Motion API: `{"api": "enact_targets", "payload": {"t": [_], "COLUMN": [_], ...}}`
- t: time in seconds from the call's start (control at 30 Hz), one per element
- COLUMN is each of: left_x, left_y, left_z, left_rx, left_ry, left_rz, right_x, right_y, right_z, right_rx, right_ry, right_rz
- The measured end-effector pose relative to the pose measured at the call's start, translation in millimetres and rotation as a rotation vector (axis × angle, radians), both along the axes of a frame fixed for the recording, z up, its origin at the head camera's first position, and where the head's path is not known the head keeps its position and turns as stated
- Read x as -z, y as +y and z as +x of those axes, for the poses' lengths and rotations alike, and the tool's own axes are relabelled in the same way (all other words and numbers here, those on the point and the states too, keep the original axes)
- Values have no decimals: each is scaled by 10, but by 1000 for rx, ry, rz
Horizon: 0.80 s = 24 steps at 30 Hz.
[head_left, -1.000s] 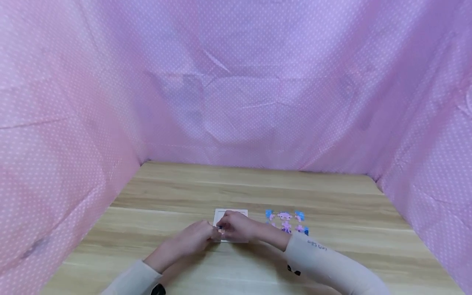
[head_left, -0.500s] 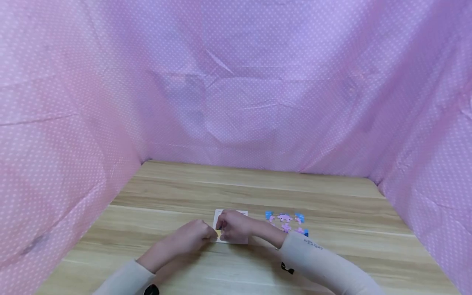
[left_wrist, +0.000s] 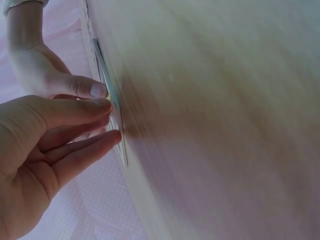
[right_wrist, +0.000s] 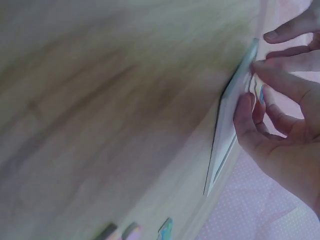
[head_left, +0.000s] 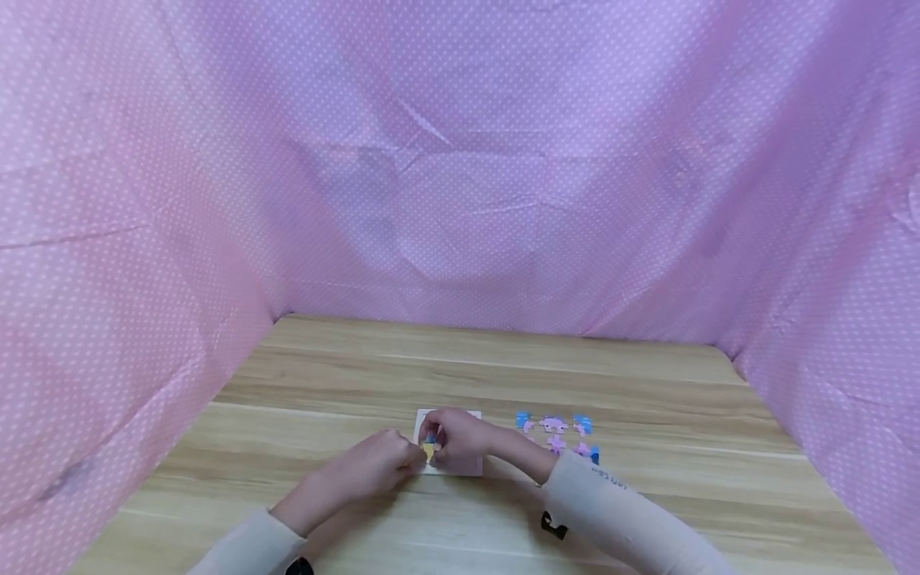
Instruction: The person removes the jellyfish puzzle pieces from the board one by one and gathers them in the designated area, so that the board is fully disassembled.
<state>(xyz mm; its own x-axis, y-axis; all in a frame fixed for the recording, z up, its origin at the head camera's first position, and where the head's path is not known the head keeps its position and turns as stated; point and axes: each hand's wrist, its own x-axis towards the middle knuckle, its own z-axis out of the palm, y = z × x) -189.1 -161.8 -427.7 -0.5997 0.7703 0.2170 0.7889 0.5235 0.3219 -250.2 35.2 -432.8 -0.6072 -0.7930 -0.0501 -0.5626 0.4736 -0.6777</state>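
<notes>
A white, shallow puzzle tray (head_left: pixel 467 467) lies on the table under both hands. My right hand (head_left: pixel 460 435) reaches over it and pinches a small yellow and blue puzzle piece (right_wrist: pixel 259 92) between thumb and fingers, close over the tray's left part. My left hand (head_left: pixel 384 463) is at the tray's near left corner, fingers bent. In the left wrist view, the thumb and fingertips of the left hand (left_wrist: pixel 55 140) meet the tray's edge (left_wrist: pixel 120 120), close to the right thumb. I cannot tell whether the left fingers grip the tray or the piece.
To the right of the tray lie several loose pink, purple and blue puzzle pieces (head_left: pixel 555 425), partly behind the right forearm. The wood-grain table (head_left: pixel 345 359) is enclosed by pink dotted cloth (head_left: pixel 460 200) at the back and sides.
Around the left fingertips, the piece's yellow part and some blue now show where a dark part showed earlier. My right fingers have shifted slightly; both hands stay over the tray's left side.
</notes>
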Motion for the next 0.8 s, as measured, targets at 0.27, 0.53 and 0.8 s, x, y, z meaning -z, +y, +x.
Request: {"api": "enact_targets", "payload": {"t": [0.27, 0.53, 0.8], "left_x": [44, 58, 47], "left_y": [71, 121, 89], "left_z": [14, -33, -39], "left_rx": [-68, -59, 7], "left_ry": [2, 39, 150], "left_rz": [-66, -103, -160], "right_x": [-57, -162, -154], "right_y": [273, 831, 1189], "right_z": [-19, -101, -19], "right_rx": [45, 5, 44], "right_ry": [-59, -43, -140], "right_rz": [-94, -129, -52]}}
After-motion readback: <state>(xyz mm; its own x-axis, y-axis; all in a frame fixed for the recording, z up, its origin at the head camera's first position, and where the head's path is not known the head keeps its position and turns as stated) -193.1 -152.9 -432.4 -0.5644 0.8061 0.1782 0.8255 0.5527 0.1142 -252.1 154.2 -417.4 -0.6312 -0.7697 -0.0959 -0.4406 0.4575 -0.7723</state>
